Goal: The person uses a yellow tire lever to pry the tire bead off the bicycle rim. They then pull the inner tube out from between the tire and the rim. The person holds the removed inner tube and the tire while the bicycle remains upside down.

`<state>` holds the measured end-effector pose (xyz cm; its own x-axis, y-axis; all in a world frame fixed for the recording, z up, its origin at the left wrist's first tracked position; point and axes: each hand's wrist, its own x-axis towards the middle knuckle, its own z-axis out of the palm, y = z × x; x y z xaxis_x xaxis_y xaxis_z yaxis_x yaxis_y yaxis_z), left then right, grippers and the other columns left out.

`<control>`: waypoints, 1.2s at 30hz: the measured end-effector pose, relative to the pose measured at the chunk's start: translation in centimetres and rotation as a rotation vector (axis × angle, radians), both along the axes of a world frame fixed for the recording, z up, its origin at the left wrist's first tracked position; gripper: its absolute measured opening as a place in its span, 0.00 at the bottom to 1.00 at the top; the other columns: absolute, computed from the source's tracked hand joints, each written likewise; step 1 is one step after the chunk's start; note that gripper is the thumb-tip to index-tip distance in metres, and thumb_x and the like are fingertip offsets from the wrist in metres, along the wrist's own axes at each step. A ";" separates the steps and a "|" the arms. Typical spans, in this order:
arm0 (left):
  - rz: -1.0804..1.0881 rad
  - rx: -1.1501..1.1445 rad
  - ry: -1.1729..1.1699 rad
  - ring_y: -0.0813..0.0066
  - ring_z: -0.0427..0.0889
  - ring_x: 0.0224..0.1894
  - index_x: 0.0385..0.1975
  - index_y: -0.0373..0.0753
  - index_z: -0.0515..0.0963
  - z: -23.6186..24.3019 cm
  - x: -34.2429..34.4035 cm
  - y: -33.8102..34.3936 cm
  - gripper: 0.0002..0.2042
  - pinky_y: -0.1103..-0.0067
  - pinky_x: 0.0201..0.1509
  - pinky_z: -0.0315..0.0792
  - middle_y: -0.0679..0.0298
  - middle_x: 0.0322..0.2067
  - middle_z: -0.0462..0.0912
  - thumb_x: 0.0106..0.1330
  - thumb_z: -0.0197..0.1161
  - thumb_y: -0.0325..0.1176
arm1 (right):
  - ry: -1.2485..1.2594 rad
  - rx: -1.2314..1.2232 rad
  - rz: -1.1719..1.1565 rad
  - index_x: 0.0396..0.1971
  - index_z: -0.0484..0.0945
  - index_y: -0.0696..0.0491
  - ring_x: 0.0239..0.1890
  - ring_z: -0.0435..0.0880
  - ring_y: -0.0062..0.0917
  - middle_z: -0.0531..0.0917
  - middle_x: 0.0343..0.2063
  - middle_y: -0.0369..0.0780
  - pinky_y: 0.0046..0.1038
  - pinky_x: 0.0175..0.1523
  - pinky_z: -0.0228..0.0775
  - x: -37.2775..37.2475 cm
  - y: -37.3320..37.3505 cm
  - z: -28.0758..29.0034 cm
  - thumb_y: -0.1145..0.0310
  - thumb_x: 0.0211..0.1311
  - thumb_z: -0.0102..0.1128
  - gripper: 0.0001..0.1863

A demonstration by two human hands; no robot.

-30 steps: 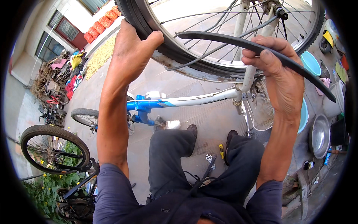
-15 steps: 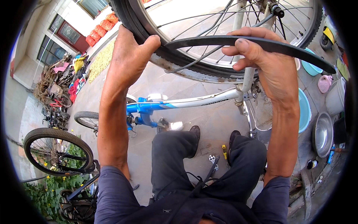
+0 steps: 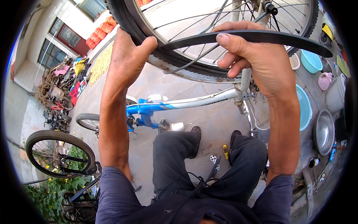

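Pinching the long, curved black strip (image 3: 257, 35), right fingers (image 3: 236, 25) should hold steady; left hand (image 3: 128, 56) touches the black rubber tire (image 3: 128, 21), grip unclear.

A spoked wheel (image 3: 128, 22) beyond the black bar (image 3: 276, 36) blocks passage; room lies between the forearms (image 3: 113, 130), above the frame (image 3: 194, 100).

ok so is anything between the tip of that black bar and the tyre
Nothing visible: the black bar in the right hand runs up to the tyre beside the left hand. The grey rod crosses behind the bar.
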<state>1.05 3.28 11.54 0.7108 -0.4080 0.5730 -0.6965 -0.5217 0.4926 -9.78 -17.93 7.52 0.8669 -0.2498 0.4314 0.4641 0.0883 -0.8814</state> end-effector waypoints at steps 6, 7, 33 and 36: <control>-0.016 -0.014 -0.018 0.70 0.76 0.34 0.40 0.26 0.69 0.0 0.4 0.1 0.19 0.74 0.42 0.72 0.55 0.31 0.76 0.53 0.60 0.35 | -0.006 0.015 -0.042 0.39 0.79 0.63 0.17 0.81 0.17 0.80 0.18 0.38 0.13 0.19 0.72 0.1 0.5 -0.4 0.70 0.56 0.65 0.14; -0.028 -0.020 -0.013 0.70 0.76 0.33 0.40 0.26 0.69 -0.1 0.4 -0.1 0.19 0.74 0.42 0.72 0.55 0.31 0.76 0.53 0.60 0.35 | -0.009 0.025 -0.049 0.39 0.79 0.63 0.17 0.80 0.17 0.80 0.18 0.38 0.13 0.19 0.72 0.1 0.4 -0.6 0.70 0.56 0.65 0.13; -0.254 -0.420 0.045 0.76 0.73 0.39 0.47 0.32 0.69 -3.2 3.1 1.2 0.26 0.79 0.47 0.68 0.62 0.34 0.75 0.71 0.46 0.54 | -0.353 -0.217 -0.244 0.39 0.78 0.60 0.39 0.83 0.27 0.81 0.42 0.47 0.21 0.39 0.75 -3.2 7.8 -2.9 0.81 0.58 0.58 0.09; -0.260 -0.486 0.079 0.80 0.70 0.36 0.45 0.33 0.68 -2.9 2.9 0.4 0.25 0.82 0.43 0.68 0.65 0.32 0.74 0.72 0.45 0.54 | -0.406 -0.307 -0.257 0.41 0.76 0.60 0.34 0.83 0.23 0.79 0.46 0.47 0.20 0.35 0.76 -3.4 8.9 -2.8 0.79 0.61 0.55 0.08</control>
<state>3.94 3.65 8.63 0.6703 -0.2772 0.6884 -0.7234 -0.0373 0.6894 -13.13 -9.03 4.72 0.5443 -0.2416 0.8033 0.7437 -0.3040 -0.5954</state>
